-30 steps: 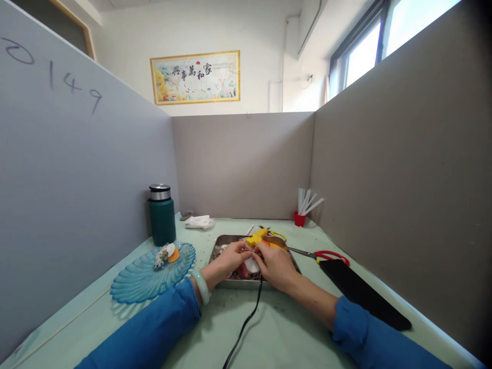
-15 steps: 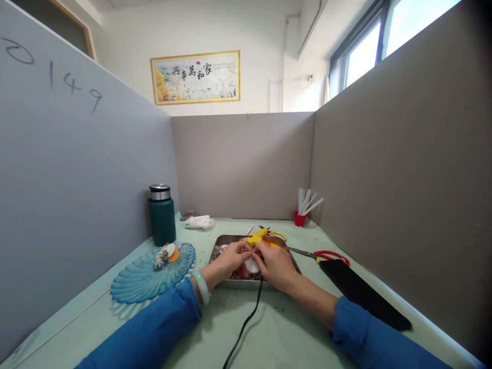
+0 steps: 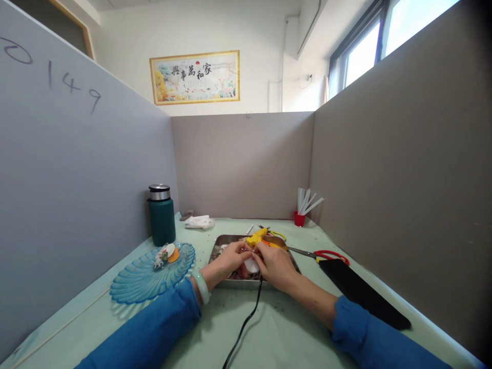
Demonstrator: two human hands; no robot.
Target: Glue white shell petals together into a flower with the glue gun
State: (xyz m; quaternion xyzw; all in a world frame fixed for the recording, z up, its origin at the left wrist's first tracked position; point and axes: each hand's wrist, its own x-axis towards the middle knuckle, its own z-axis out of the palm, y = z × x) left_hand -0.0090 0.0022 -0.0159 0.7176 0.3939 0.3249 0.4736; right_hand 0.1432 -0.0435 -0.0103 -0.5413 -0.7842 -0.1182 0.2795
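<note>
Over a metal tray, my left hand and my right hand meet with their fingertips pinched together. Something small and thin seems to be between them, too small to name. Below the fingers, a white round piece and a reddish piece lie in the tray among other bits. Just beyond my fingers is a yellow glue gun, partly hidden by my hands. A black cord runs from under my right hand toward me.
A blue scalloped glass plate with shells sits left, before a green flask. To the right lie red-handled scissors and a black flat piece. Farther back stand a red cup with white sticks and a white bundle.
</note>
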